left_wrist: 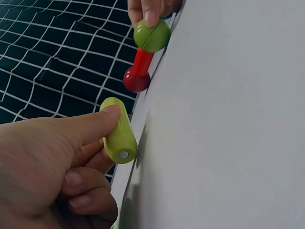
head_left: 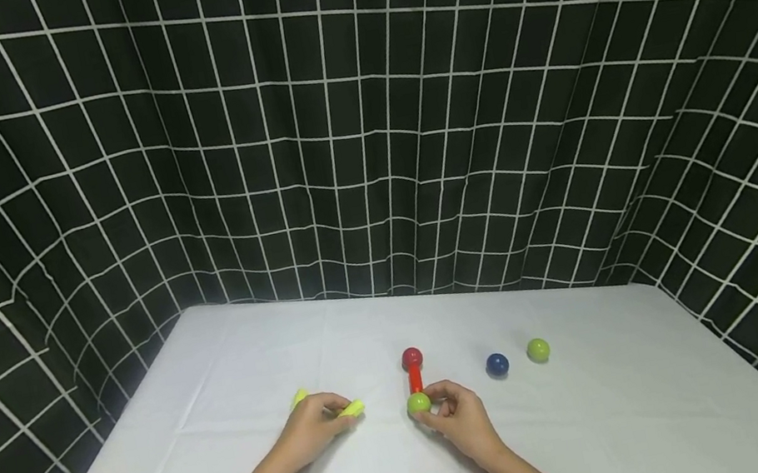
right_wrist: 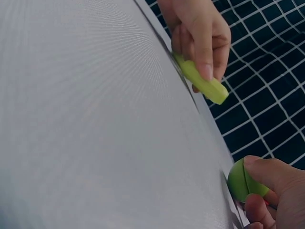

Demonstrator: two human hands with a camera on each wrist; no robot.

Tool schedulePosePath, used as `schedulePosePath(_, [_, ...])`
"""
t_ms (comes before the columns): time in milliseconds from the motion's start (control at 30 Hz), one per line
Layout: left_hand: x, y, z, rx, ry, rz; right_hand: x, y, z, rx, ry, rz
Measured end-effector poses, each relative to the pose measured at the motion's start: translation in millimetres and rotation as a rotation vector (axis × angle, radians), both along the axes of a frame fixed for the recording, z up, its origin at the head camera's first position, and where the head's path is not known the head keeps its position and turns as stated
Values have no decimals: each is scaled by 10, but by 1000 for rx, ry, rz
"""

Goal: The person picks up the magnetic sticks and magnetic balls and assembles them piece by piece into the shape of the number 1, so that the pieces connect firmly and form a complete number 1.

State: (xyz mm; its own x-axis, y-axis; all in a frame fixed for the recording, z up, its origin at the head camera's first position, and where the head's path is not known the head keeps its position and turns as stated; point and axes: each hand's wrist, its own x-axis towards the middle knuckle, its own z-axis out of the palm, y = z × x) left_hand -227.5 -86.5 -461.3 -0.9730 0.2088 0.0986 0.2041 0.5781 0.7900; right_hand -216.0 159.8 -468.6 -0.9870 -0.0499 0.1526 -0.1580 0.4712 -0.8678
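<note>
My left hand pinches a yellow-green rod between thumb and fingers; a small silvery disc shows in its end in the left wrist view. Just beyond that hand's knuckles lies another yellow piece, partly hidden by the hand. With thumb and fingertips, my right hand holds a green ball. That ball joins a red rod, whose far end carries a red ball. In the right wrist view the green ball hides most of the red rod.
To the right of the right hand, a blue ball and a second green ball lie on the white table. A black curtain with a white grid stands behind and along both sides.
</note>
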Motion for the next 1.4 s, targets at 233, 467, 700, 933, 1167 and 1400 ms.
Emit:
schedulePosePath(233, [1, 78, -48, 121, -122, -158, 3, -7, 1, 2, -3, -4])
schedulePosePath(467, [51, 190, -47, 171, -232, -193, 32, -21, -4, 5, -22, -23])
schedulePosePath(700, [76, 295, -49, 194, -274, -167, 28, 6, -21, -11, -15, -8])
schedulePosePath(933, [103, 407, -12, 194, -298, -135, 28, 4, -15, -35, -34, -16])
schedulePosePath(1167, [114, 487, -4, 212, -283, -138, 32, 12, 12, -42, -22, 8])
schedulePosePath(1400, [105, 521, -15, 210, -281, -116, 23, 10, 9, -40, -18, 28])
